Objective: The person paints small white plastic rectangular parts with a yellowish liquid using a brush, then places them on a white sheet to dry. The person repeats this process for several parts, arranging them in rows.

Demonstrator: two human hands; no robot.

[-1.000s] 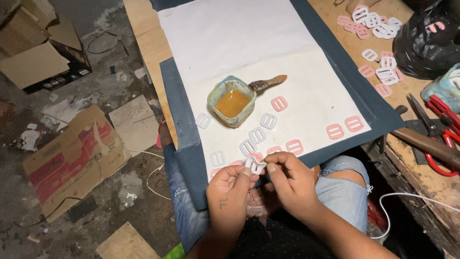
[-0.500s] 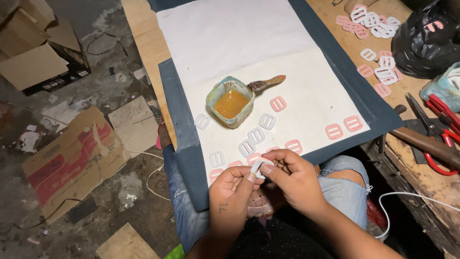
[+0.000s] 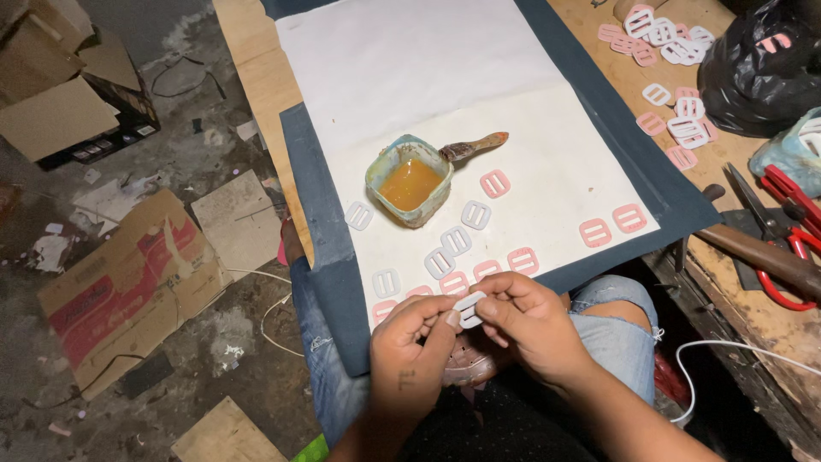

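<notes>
Hands barely shifted, fingers of left hand (image 3: 410, 359) and right hand (image 3: 530, 329) pinching flat white plastic buckle (image 3: 469, 308).

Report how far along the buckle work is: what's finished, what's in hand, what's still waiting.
Done, by the look of it: pink and white buckles lie spread on the white sheet around the tub of amber liquid, a brush resting on its rim. In hand: the left hand and right hand pinch one white buckle together. Left: a heap of buckles waits on the bench beside the black bag.
</notes>
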